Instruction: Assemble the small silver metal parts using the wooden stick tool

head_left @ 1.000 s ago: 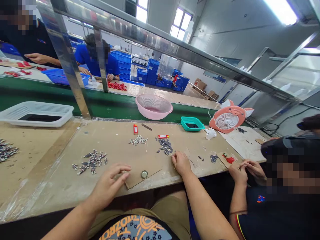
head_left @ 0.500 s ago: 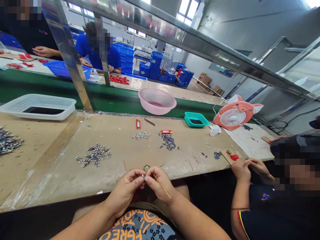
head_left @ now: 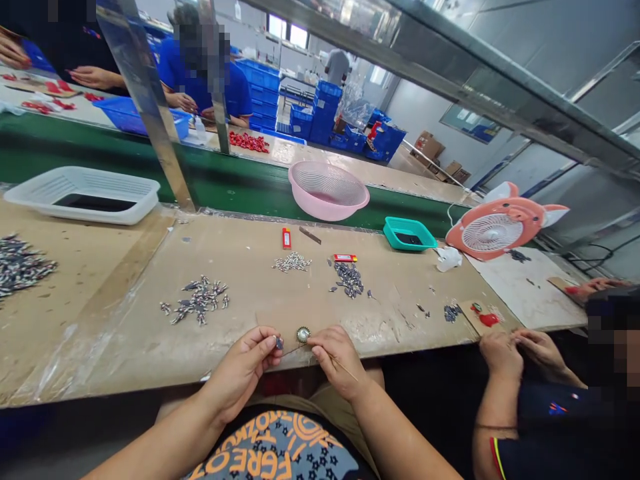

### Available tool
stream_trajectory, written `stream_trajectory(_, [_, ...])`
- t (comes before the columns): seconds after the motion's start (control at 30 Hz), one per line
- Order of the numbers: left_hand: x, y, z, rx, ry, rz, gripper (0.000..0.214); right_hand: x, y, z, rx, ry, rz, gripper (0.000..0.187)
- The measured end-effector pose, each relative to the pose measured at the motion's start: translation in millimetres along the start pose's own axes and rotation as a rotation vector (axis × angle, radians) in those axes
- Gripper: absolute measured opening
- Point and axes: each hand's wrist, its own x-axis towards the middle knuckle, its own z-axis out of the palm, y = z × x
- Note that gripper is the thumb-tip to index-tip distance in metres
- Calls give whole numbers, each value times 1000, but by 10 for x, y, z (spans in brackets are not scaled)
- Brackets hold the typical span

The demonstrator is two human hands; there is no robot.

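My left hand [head_left: 245, 367] is closed in a pinch on a small dark metal part [head_left: 279, 343] at the near table edge. My right hand [head_left: 334, 357] is closed on a thin wooden stick [head_left: 345, 370], its tip pointing toward the part. A bottle cap [head_left: 303, 334] lies on the table between the two hands. Farther back on the table lie loose piles of small metal parts [head_left: 200, 300], a second pile [head_left: 293, 262] and a third [head_left: 349, 278].
A pink basket [head_left: 329, 191], a teal tray [head_left: 410, 235] and a white tray [head_left: 83, 195] stand along the green conveyor [head_left: 235, 187]. An orange fan [head_left: 495, 230] sits at right. A co-worker's hands [head_left: 520, 350] work to my right; other people sit across the belt.
My hands came together from apart on the table; the left now pinches a small part and the right brings the stick tip to it beside the bottle cap. The camera tilted down slightly.
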Motion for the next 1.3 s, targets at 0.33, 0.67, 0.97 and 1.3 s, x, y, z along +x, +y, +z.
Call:
stream_trajectory(0.33, [21,-6,11,18,-25,-6,12,28,-46,7,138,27,7,21])
stream_trajectory(0.67, [32,5,10,41,-64,-23,10,147,-387,27,441,105,-5,28])
stream_trajectory(0.97, [34,11,3,23,-64,-24,10,205,-412,59,344,60,-38,23])
stream_trajectory(1.3, [39,5,4,31,-66,-6,10,226,-501,-2,278,24,-108,19])
